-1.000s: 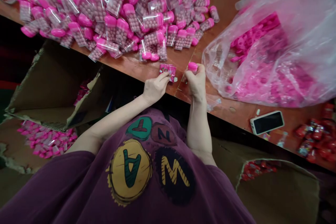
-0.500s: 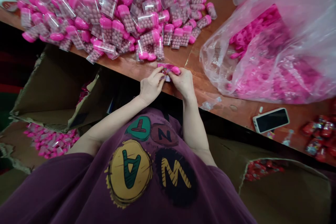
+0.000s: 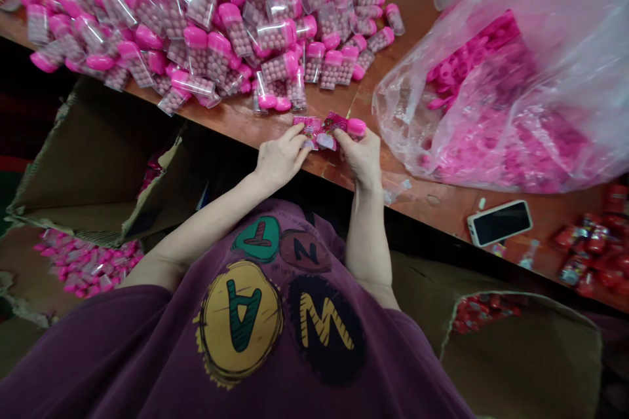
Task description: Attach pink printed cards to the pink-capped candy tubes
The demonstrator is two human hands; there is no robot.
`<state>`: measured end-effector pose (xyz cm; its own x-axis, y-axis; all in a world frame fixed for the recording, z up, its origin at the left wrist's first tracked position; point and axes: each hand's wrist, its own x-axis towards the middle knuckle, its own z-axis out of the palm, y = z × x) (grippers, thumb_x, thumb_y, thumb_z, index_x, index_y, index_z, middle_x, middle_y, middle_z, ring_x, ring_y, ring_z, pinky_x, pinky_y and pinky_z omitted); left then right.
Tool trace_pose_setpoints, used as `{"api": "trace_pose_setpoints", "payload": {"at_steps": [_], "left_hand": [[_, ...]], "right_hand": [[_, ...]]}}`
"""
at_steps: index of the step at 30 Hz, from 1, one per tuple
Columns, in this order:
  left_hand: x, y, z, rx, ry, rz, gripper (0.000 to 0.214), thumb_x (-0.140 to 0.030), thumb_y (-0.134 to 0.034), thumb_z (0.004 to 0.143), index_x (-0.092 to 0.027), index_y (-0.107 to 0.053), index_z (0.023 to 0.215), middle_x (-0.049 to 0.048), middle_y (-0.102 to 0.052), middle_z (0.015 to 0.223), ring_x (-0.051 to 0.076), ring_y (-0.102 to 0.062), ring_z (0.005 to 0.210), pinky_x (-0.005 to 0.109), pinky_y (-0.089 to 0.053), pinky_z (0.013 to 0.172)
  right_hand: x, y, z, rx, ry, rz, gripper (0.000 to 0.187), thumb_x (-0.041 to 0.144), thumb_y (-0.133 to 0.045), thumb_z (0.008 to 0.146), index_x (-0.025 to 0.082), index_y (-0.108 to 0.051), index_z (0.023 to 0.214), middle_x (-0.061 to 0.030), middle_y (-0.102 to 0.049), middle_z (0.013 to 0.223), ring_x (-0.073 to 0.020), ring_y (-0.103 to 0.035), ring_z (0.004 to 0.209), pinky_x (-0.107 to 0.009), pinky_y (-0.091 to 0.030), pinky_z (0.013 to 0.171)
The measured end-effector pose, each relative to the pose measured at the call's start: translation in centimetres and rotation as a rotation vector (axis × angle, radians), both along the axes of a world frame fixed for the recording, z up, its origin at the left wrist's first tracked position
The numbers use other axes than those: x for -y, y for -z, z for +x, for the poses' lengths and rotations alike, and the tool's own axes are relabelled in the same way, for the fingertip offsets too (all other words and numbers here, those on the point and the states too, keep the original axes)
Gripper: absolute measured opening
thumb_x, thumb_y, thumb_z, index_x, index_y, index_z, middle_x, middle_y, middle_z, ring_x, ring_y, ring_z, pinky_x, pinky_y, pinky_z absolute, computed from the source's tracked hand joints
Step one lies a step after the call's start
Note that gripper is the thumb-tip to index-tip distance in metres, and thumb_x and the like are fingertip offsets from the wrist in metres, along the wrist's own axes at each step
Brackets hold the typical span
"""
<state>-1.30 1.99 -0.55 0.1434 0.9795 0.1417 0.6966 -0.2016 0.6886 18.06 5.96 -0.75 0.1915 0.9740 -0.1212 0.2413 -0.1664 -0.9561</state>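
At the table's front edge, my left hand [image 3: 281, 158] pinches a stack of small pink printed labels [image 3: 310, 126] with pale backing. My right hand [image 3: 362, 156] is to its right, thumb and finger closed on a single pink label [image 3: 334, 122] with a whitish lower part. Tucked in the same hand is a small bottle with a bright pink cap [image 3: 356, 126]; its body is mostly hidden by the fingers. Beyond the hands lies a heap of clear bottles [image 3: 236, 33] with pink caps, filled with pale pink beads.
A clear plastic bag [image 3: 511, 163] of pink parts lies on the right of the table. Nearer are a phone [image 3: 500, 222] and red items [image 3: 594, 249]. Open cardboard boxes [image 3: 83, 157] stand below at left, one holding pink-capped pieces [image 3: 88, 262]; another box [image 3: 521, 360] sits at right.
My right hand has moved right, away from the left, carrying the bottle and a label apart from the stack. My left hand stays nearly in place on the labels.
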Motion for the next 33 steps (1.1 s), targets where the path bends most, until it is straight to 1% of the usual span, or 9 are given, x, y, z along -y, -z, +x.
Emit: {"api": "trace_pose_setpoints", "payload": {"at_steps": [3, 5, 7, 10, 14, 19, 22, 27, 33], "left_hand": [[-0.8, -0.6, 0.0, 0.301, -0.038, 0.031, 0.028, -0.031, -0.079, 0.094, -0.018, -0.079, 0.118, 0.013, -0.077, 0.132, 0.028, -0.074, 0.118, 0.038, -0.056, 0.099], [-1.2, -1.2, 0.3, 0.537, -0.009, -0.101, 0.02, -0.03, -0.085, 0.087, -0.017, -0.081, 0.102, 0.008, -0.08, 0.107, 0.021, -0.074, 0.099, 0.031, -0.056, 0.088], [-1.4, -1.9, 0.8, 0.757, -0.02, -0.305, 0.015, -0.024, -0.083, 0.087, -0.016, -0.075, 0.078, 0.0012, -0.071, 0.075, 0.012, -0.064, 0.068, 0.024, -0.048, 0.067], [-1.0, -2.5, 1.5, 1.009, -0.173, -0.508, 0.034, -0.021, -0.081, 0.088, -0.017, -0.062, 0.06, -0.0065, -0.047, 0.049, 0.005, -0.037, 0.042, 0.023, -0.027, 0.047], [-0.1, -2.3, 2.2, 1.206, -0.28, -0.558, 0.032, -0.016, -0.084, 0.085, -0.015, -0.065, 0.06, -0.0067, -0.048, 0.046, 0.004, -0.036, 0.038, 0.021, -0.025, 0.043], [0.3, -1.9, 2.2, 1.189, -0.231, -0.599, 0.033, -0.011, -0.08, 0.088, -0.013, -0.065, 0.059, -0.0031, -0.055, 0.046, 0.004, -0.046, 0.04, 0.019, -0.033, 0.047], [0.2, -2.3, 2.3, 1.148, -0.199, -0.626, 0.037, -0.01, -0.081, 0.089, -0.014, -0.063, 0.057, -0.0016, -0.059, 0.047, 0.005, -0.05, 0.042, 0.018, -0.037, 0.049], [0.2, -3.2, 2.9, 1.158, -0.264, -0.641, 0.043, -0.018, -0.087, 0.088, -0.015, -0.059, 0.057, -0.0031, -0.056, 0.046, 0.003, -0.048, 0.041, 0.018, -0.036, 0.048], [0.3, -3.3, 3.2, 1.255, -0.266, -0.708, 0.052, -0.031, -0.092, 0.085, -0.017, -0.05, 0.057, -0.0055, -0.051, 0.044, 0.004, -0.047, 0.038, 0.019, -0.038, 0.045]], "right_hand": [[0.9, -2.0, 0.2, -0.251, -0.172, -0.005, 0.035, 0.043, -0.088, 0.077, 0.02, -0.062, 0.07, 0.0058, -0.053, 0.062, -0.0094, -0.048, 0.062, -0.025, -0.046, 0.063], [1.5, -3.0, 0.1, -0.324, -0.261, -0.03, 0.044, 0.05, -0.093, 0.073, 0.02, -0.061, 0.068, 0.006, -0.051, 0.061, -0.0076, -0.044, 0.059, -0.023, -0.041, 0.058], [2.0, -3.3, -0.2, -0.358, -0.293, -0.064, 0.049, 0.054, -0.095, 0.072, 0.019, -0.061, 0.069, 0.0067, -0.049, 0.06, -0.0062, -0.04, 0.056, -0.022, -0.034, 0.053], [2.9, -2.8, -1.0, -0.397, -0.26, -0.106, 0.048, 0.057, -0.094, 0.073, 0.019, -0.064, 0.074, 0.0077, -0.048, 0.059, -0.0057, -0.037, 0.055, -0.022, -0.027, 0.05], [4.2, -1.7, -2.7, -0.458, -0.119, -0.14, 0.052, 0.055, -0.1, 0.063, 0.02, -0.061, 0.072, 0.0086, -0.05, 0.059, -0.0061, -0.041, 0.055, -0.023, -0.03, 0.05], [5.0, -0.9, -3.8, -0.554, 0.022, -0.139, 0.061, 0.062, -0.1, 0.057, 0.022, -0.055, 0.066, 0.01, -0.048, 0.052, -0.006, -0.042, 0.049, -0.025, -0.036, 0.05], [5.2, -0.9, -3.7, -0.498, 0.022, -0.094, 0.061, 0.068, -0.096, 0.06, 0.022, -0.056, 0.068, 0.0093, -0.05, 0.054, -0.0059, -0.041, 0.048, -0.025, -0.036, 0.049], [5.4, -1.2, -3.7, -0.41, 0.024, -0.039, 0.064, 0.077, -0.087, 0.07, 0.025, -0.05, 0.068, 0.0096, -0.041, 0.053, -0.0073, -0.036, 0.048, -0.027, -0.032, 0.048], [6.0, -1.3, -4.5, -0.499, -0.046, -0.047, 0.064, 0.076, -0.083, 0.077, 0.025, -0.045, 0.07, 0.0102, -0.036, 0.055, -0.0065, -0.034, 0.049, -0.026, -0.033, 0.05]]}}
